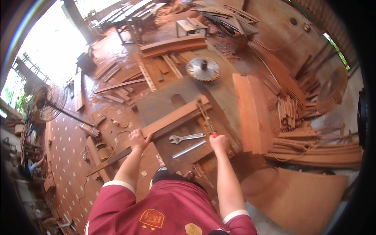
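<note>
A reddish wooden board lies slantwise across the grey metal saw table, along a longer, darker bar. My left hand is closed round the board's near left end. At its far right end sits a metal clamp with a red handle. My right hand is wrapped round that handle. Between my hands an adjustable wrench and a steel ruler lie on the table. Beyond the board, a toothed circular saw blade lies flat, a dark cylinder on its centre.
Wide reddish planks stand to the right of the table, with stacked boards beyond. A standing fan is at the left on the tiled floor. Loose timber lies at the far side. Another person is at the far left edge.
</note>
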The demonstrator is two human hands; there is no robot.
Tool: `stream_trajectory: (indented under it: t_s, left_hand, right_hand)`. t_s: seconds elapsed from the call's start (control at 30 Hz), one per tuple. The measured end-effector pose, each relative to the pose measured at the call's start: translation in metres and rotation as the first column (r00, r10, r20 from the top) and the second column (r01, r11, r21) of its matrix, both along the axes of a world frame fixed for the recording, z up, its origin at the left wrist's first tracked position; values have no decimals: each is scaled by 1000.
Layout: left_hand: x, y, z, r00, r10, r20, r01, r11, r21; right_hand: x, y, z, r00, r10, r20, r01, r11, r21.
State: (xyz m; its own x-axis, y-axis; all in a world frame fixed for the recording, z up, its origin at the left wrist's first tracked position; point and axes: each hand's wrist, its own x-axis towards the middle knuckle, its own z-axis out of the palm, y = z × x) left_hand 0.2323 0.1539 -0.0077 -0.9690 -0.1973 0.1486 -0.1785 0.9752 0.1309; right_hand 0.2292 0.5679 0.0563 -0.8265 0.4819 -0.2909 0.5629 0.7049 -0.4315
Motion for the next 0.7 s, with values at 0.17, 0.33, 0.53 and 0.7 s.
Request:
stream_trajectory:
  t_s: [0.17, 0.33, 0.53, 0.7]
  left_hand:
    - [1, -2, 3, 1000, -19, 15, 19, 1000, -13]
    - [0, -2, 12, 1000, -10, 29, 9, 1000, 30]
    - [4, -4, 7, 1000, 18, -11, -18, 1000, 25]
    - [4, -2, 6, 999, 17, -33, -16, 999, 38]
  right_hand:
    - [4, -1, 5, 999, 29, -28, -28, 999, 29]
    - [-1, 7, -28, 998, 35, -56, -29, 994, 104]
    - [-1, 4, -26, 997, 39, -67, -32, 995, 94]
    - [2, 4, -21, 997, 35, -67, -25, 989, 144]
